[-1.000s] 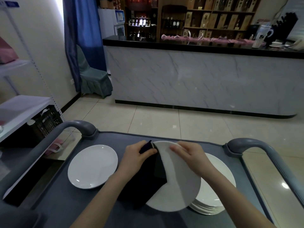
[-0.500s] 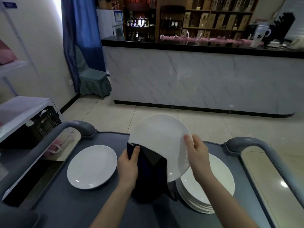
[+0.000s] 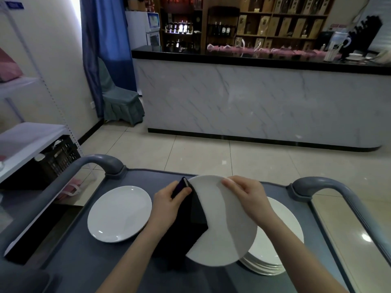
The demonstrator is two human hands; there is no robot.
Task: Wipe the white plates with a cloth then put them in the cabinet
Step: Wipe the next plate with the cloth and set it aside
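A: Since half a second back, the held plate (image 3: 224,227) is tipped down from upright to nearly flat, low over the stack (image 3: 281,248).
B: Grips?
A: The left hand (image 3: 167,205) pinches the dark cloth (image 3: 186,227), which is folded over the plate's left rim. The right hand (image 3: 245,195) curls its fingers over the far rim.
B: How to wipe well?
A: Judgement: hold firm on the right, turn the plate through the cloth, cover both faces, avoid knocking the stack.
B: Further out?
A: A single plate (image 3: 119,214) lies left on the grey cart (image 3: 69,259); the marble counter (image 3: 254,102) stands beyond. No cabinet identified.
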